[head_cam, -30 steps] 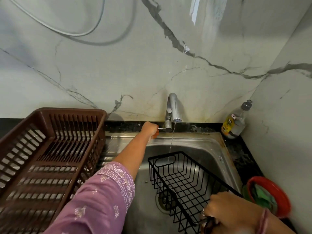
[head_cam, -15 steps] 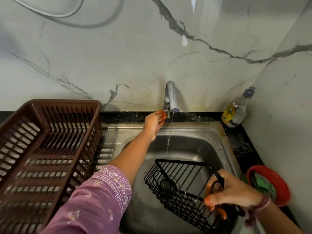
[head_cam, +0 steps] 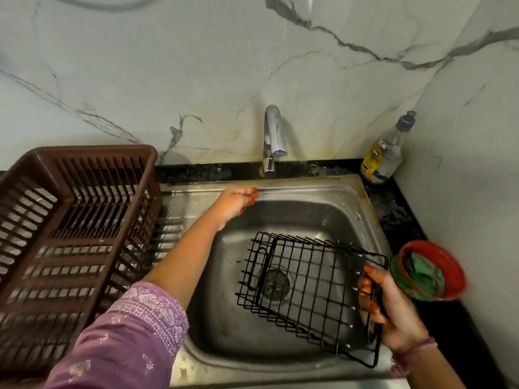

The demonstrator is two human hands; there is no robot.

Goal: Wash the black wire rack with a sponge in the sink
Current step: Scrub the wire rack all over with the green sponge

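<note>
The black wire rack [head_cam: 306,287] hangs tilted over the steel sink [head_cam: 323,192], above the drain. My right hand [head_cam: 390,310] grips its right end, fingers curled round the wire rim. My left hand [head_cam: 236,203] hovers empty over the sink's back rim, below and left of the chrome tap [head_cam: 272,138], fingers relaxed. No water runs from the tap. A green sponge [head_cam: 424,276] lies in a red bowl [head_cam: 446,256] on the counter to the right of the sink.
A brown plastic dish basket [head_cam: 70,234] stands on the drainboard at the left. A clear bottle with a yellow label [head_cam: 384,153] sits in the back right corner. Marble walls close the back and right sides.
My left hand has come off the tap and dropped back towards the sink rim; the water stream has stopped. My right hand turned the rack and lowered it flatter over the drain.
</note>
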